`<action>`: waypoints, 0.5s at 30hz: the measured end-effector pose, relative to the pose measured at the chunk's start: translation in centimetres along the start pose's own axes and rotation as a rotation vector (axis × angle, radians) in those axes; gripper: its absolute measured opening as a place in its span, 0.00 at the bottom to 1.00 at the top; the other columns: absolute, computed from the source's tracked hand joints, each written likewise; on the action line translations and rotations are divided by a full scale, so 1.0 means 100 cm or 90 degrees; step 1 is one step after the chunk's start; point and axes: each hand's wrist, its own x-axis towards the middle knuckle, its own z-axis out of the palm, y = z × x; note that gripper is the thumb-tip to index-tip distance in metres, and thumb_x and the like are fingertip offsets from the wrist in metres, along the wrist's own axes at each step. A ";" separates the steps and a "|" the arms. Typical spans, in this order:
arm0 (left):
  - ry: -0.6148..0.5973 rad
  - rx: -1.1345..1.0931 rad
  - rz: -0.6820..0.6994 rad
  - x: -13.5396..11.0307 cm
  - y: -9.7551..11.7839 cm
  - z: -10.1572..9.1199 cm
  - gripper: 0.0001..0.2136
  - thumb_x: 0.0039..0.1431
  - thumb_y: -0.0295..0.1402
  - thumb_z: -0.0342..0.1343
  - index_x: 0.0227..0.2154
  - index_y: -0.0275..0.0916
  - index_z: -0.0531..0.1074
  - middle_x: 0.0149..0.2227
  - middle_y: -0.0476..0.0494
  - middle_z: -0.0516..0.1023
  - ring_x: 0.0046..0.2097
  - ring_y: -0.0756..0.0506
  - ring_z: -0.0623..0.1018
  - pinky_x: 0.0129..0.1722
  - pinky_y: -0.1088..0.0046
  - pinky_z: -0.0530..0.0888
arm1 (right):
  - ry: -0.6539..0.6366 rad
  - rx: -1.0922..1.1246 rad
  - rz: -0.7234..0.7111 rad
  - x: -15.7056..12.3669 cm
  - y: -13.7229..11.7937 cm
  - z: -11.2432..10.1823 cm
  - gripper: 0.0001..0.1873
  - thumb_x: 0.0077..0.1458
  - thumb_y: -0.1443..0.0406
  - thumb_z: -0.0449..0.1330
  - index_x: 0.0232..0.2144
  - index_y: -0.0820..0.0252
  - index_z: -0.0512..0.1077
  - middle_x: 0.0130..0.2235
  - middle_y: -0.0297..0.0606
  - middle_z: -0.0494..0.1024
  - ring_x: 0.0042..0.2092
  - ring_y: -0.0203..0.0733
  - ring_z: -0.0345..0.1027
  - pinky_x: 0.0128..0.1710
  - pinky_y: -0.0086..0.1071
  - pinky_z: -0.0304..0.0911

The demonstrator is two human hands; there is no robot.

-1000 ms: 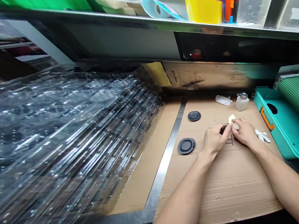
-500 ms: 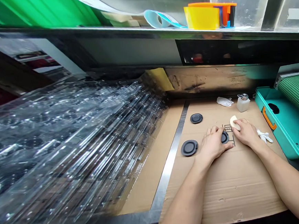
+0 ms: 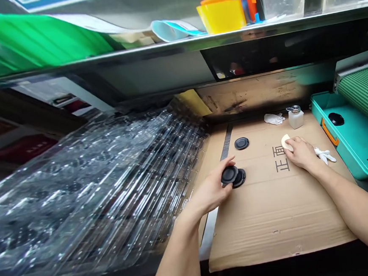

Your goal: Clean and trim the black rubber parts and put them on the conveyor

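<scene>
My left hand (image 3: 211,190) is closed on a black round plastic cap (image 3: 229,175), gripping it by the edge between thumb and fingers. Just under and to the right of it, a second black cap (image 3: 241,177) lies on the cardboard sheet (image 3: 260,221), partly covered. Farther back rests a third black cap (image 3: 241,143). On the right, my right hand (image 3: 303,153) pinches a cream-coloured sponge pad (image 3: 286,142) beside the printed black characters. White crumpled gloves (image 3: 324,155) lie right of that hand.
Stacked clear plastic trays (image 3: 111,186) fill the left. A white pump bottle (image 3: 296,118) and a white cloth (image 3: 274,118) stand at the back. To the right are a teal bin (image 3: 360,149) with a black cap (image 3: 336,119) inside and a green conveyor belt (image 3: 364,83). A metal shelf (image 3: 164,48) crosses above.
My left hand has moved left with the cap from the printed characters to the cap lying at the left. My right hand stays near its place with the sponge pad. The view has shifted slightly.
</scene>
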 end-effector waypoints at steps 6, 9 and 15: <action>-0.084 0.018 0.027 0.012 0.000 0.012 0.38 0.48 0.29 0.54 0.66 0.40 0.59 0.63 0.37 0.69 0.64 0.38 0.69 0.66 0.57 0.61 | -0.010 -0.007 0.009 0.000 0.000 0.000 0.16 0.65 0.57 0.52 0.49 0.53 0.73 0.49 0.45 0.74 0.52 0.51 0.65 0.47 0.38 0.61; -0.077 0.064 0.035 0.014 0.003 0.019 0.36 0.49 0.33 0.58 0.64 0.39 0.62 0.64 0.35 0.68 0.65 0.36 0.67 0.67 0.55 0.60 | -0.003 -0.009 -0.002 0.000 0.000 0.002 0.16 0.64 0.57 0.53 0.48 0.53 0.73 0.48 0.45 0.74 0.51 0.52 0.65 0.46 0.38 0.62; -0.069 0.118 0.052 0.015 0.003 0.025 0.27 0.52 0.36 0.57 0.57 0.40 0.70 0.60 0.37 0.72 0.63 0.35 0.69 0.65 0.54 0.62 | 0.002 -0.007 -0.014 0.000 0.000 0.003 0.15 0.64 0.58 0.52 0.48 0.55 0.74 0.47 0.46 0.74 0.50 0.51 0.65 0.46 0.39 0.62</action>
